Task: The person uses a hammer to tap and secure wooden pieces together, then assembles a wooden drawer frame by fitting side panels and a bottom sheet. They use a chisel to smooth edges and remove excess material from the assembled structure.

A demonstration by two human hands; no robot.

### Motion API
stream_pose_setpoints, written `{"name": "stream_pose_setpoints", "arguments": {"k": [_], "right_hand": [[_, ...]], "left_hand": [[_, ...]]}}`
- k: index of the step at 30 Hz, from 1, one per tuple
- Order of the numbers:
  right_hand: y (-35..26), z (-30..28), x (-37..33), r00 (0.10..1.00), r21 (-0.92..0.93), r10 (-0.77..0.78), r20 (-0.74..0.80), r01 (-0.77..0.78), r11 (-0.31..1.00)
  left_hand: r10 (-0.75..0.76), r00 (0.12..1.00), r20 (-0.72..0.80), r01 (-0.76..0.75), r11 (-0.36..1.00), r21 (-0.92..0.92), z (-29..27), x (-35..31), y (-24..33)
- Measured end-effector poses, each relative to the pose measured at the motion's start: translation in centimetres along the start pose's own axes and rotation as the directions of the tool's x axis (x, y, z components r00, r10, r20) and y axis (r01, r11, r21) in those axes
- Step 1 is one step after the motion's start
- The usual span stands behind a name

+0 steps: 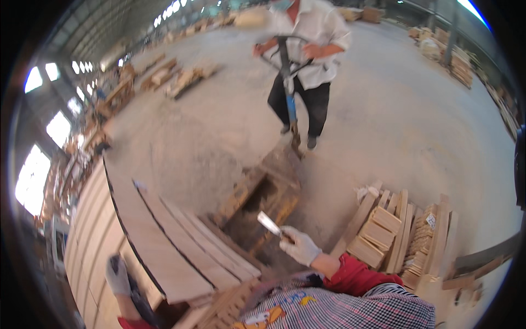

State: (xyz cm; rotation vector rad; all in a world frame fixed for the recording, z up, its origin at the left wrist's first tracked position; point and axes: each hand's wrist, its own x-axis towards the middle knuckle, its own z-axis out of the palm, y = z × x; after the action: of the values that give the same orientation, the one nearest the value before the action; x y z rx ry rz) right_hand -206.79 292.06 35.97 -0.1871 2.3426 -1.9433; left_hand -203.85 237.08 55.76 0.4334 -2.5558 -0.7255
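My right hand (300, 248), in a white glove, is closed around the handle of a putty knife (269, 223). Its flat, pale blade points up and to the left, in the air right of the boards. My left hand (117, 277), also gloved, rests at the stacked wooden boards (159, 249) on the left, with something dark at its fingertips. Dark cloth-like material (141, 300) lies along that wrist. How the left fingers are set is not clear. Black strips run lengthwise between several of the boards.
Ahead, a person (309, 44) in a white shirt grips the handle of a pallet truck (289, 101), whose worn yellow forks (241, 192) reach toward the board stack. Bundled wood pieces (378, 230) lie to the right. Timber piles (192, 79) stand farther off on the dusty floor.
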Motion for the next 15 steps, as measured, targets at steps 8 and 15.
{"name": "stream_pose_setpoints", "arguments": {"k": [8, 15], "right_hand": [[2.3, 4.0, -1.1, 0.975, 0.205, 0.18, 0.13, -0.204, 0.957], [3.0, 5.6, 0.7, 0.993, 0.008, 0.038, 0.108, -0.039, 0.999]], "left_hand": [[-0.035, 0.998, 0.056, 0.042, 0.99, -0.137, -0.7, -0.2, -0.5], [-0.067, 0.997, 0.033, 0.072, 0.978, -0.194, -1.2, -0.8, -1.1]]}}
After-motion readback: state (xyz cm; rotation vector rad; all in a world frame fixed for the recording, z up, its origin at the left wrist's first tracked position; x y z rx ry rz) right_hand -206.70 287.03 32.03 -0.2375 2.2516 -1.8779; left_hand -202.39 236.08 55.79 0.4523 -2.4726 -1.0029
